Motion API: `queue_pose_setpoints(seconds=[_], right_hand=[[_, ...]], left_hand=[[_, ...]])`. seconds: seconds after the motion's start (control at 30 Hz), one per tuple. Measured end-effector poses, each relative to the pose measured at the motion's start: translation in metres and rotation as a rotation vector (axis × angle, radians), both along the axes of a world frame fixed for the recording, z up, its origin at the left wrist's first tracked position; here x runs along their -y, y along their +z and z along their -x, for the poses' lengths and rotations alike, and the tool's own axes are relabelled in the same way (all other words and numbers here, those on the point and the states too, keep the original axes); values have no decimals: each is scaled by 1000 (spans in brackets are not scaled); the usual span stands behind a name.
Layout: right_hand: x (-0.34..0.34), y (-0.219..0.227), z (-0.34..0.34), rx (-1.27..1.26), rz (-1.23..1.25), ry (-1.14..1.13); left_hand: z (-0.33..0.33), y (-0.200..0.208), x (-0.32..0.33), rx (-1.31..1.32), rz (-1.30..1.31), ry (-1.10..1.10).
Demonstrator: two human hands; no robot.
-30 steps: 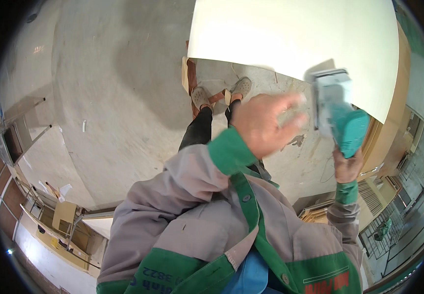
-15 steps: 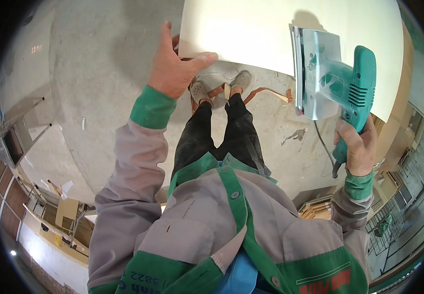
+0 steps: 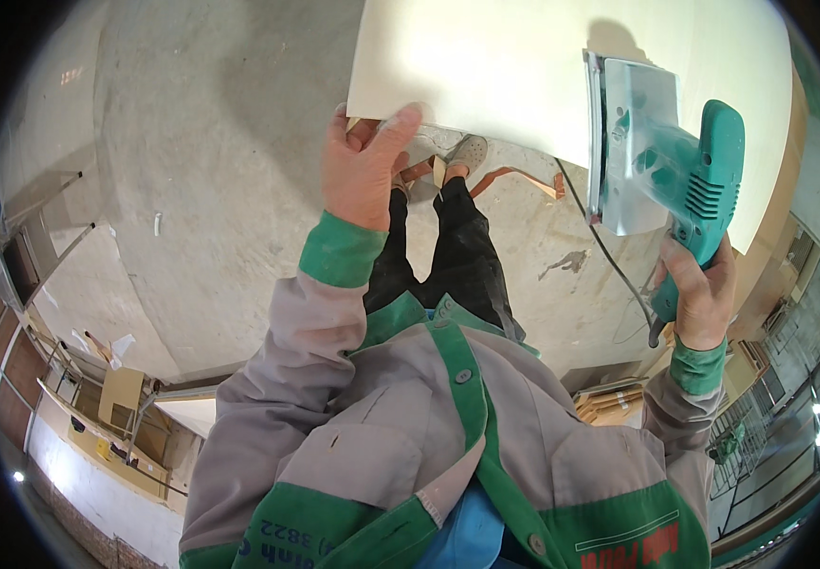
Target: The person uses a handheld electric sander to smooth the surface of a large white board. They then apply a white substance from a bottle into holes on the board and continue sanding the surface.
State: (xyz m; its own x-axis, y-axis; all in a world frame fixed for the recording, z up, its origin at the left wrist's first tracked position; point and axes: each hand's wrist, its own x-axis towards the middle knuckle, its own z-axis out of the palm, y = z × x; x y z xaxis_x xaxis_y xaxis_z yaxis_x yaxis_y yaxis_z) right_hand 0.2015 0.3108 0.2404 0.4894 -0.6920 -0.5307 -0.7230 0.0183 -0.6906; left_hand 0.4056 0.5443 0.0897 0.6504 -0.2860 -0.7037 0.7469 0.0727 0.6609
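Observation:
A wide pale board (image 3: 486, 66) spans the top of the view. My left hand (image 3: 363, 175) pinches its near left corner, thumb on the upper face and fingers curled at the underside, where they are partly hidden. My right hand (image 3: 704, 289) grips the rear handle of a green and silver electric sander (image 3: 709, 180). The sander is tipped on its side near the board's near right edge, its flat pad facing left. Whether the pad's edge touches the board I cannot tell. A dark cord (image 3: 609, 251) runs beneath the board's edge.
On the concrete floor (image 3: 211, 218) lies a curled brown strip (image 3: 514, 175) by my shoes. Beyond the board's right side shows a brown panel edge (image 3: 794, 133). A wood stack (image 3: 609, 403) lies behind me on the right, and a cluttered bench (image 3: 121, 460) stands at lower left.
My left hand has shifted right and nearer, its fingers going from spread to curled at the board's corner. The sander and my right hand have moved slightly right and nearer.

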Motion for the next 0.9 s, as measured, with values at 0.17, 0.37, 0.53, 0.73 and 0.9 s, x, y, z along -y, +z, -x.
queue_pose_setpoints(seconds=[0.17, 0.37, 0.53, 0.73, 0.9], right_hand=[[5, 0, -3, -36, 4, 21], [14, 4, -5, -15, -10, 46], [23, 10, -13, -24, -42, 97], [16, 14, -38, -72, 70, 231], [-41, 5, -107, -250, 101, 713]], left_hand=[[15, -7, 9, -16, 86, -45], [34, -16, 29, -74, 150, -36], [25, -6, 17, -35, 190, 40], [10, 0, 0, -50, -69, 238], [-42, 30, -36, 593, -48, 314]])
